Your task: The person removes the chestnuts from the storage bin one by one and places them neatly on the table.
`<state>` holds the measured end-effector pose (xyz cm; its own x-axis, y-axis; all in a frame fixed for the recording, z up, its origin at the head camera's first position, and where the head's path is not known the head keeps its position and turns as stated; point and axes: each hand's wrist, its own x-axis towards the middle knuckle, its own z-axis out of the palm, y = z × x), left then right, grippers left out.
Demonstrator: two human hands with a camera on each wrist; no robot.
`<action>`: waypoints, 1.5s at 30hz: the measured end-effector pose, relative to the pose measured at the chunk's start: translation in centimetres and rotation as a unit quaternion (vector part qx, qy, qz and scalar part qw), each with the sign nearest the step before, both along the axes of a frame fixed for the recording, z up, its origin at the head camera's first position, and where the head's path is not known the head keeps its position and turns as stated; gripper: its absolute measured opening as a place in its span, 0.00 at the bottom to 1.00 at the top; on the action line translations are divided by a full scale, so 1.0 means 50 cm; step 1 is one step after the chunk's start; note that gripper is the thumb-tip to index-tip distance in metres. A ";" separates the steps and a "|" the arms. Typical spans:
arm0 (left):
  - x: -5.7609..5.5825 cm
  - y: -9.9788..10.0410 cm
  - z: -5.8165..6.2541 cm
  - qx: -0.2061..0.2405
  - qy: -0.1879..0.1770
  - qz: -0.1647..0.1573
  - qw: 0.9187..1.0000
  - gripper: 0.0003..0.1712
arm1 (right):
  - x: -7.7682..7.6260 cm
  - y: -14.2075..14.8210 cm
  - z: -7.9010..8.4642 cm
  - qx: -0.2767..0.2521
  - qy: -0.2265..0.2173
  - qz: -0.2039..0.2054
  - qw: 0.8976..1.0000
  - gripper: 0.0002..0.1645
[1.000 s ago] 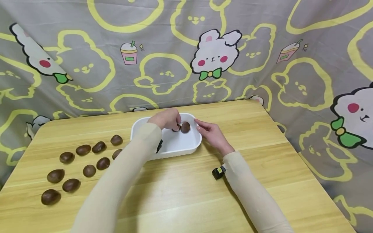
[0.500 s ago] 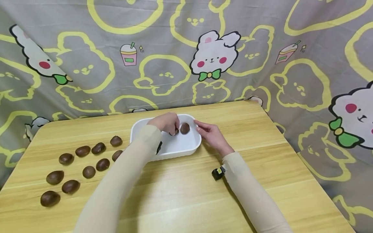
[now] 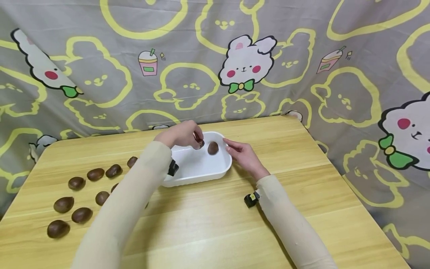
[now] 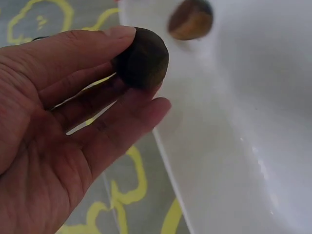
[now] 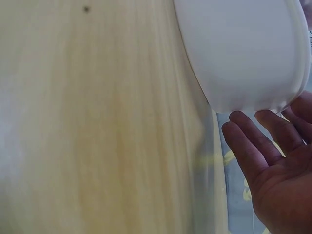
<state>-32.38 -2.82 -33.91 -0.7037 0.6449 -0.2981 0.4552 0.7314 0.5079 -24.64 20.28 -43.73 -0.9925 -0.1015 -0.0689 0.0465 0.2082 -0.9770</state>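
My left hand [image 3: 183, 133] pinches a brown chestnut [image 4: 142, 59] between thumb and fingertips, above the far side of a white plastic tray [image 3: 201, 170]. In the left wrist view the remaining fingers spread below the nut. A second chestnut [image 3: 213, 148] lies inside the tray near its right end. My right hand [image 3: 246, 157] holds that right end, thumb and index finger at the rim. In the right wrist view its other fingertips [image 5: 239, 117] meet the tray's outer wall. The left sleeve covers part of the tray's left side.
Several loose chestnuts [image 3: 82, 215] lie in rough rows on the left of the wooden table [image 3: 215, 231], some partly behind the left forearm. A patterned curtain [image 3: 188, 45] hangs behind the table. Black wrist cameras [image 3: 251, 200] sit on both sleeves.
My left hand has lifted a chestnut from the tray floor and moved slightly left and up with it. The right hand stays at the tray's right end.
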 end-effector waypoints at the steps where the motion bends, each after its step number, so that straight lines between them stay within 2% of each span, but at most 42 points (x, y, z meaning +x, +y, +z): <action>1: 0.004 -0.008 0.004 0.012 -0.003 0.003 1.000 0.13 | 0.001 -0.002 0.004 0.002 -0.002 0.001 1.000 0.23; 5: 0.026 -0.044 0.024 0.054 -0.004 0.017 0.998 0.14 | 0.017 -0.015 0.038 0.015 -0.002 0.008 1.000 0.23; 8: 0.045 -0.072 0.039 0.085 0.009 0.022 0.996 0.12 | 0.030 -0.020 0.062 0.025 0.003 0.010 1.000 0.24; 12: 0.074 -0.112 0.049 0.130 0.033 0.028 0.991 0.12 | 0.034 -0.019 0.066 0.020 0.002 0.004 1.000 0.23; 19: 0.131 -0.187 0.030 0.181 0.072 0.072 0.978 0.17 | 0.035 -0.018 0.059 0.002 -0.005 0.006 1.000 0.24; 22: 0.154 -0.210 0.021 0.209 0.072 0.074 0.972 0.15 | 0.034 -0.019 0.060 0.003 -0.003 0.007 1.000 0.24; 25: 0.178 -0.230 0.016 0.226 0.057 0.078 0.969 0.14 | 0.033 -0.019 0.061 0.004 -0.002 0.006 1.000 0.24; 29: 0.219 -0.258 0.014 0.229 0.022 0.108 0.967 0.16 | 0.032 -0.017 0.058 0.007 0.001 0.008 1.000 0.24; 32: 0.249 -0.284 0.004 0.228 0.012 0.129 0.965 0.17 | 0.032 -0.017 0.055 0.007 0.003 0.010 1.000 0.24; 39: 0.292 -0.339 -0.041 0.219 0.064 0.137 0.964 0.18 | 0.031 -0.013 0.057 0.009 0.000 0.010 1.000 0.24; 45: 0.331 -0.377 -0.067 0.185 0.104 0.157 0.965 0.19 | 0.007 -0.002 0.014 -0.014 0.001 0.012 1.000 0.24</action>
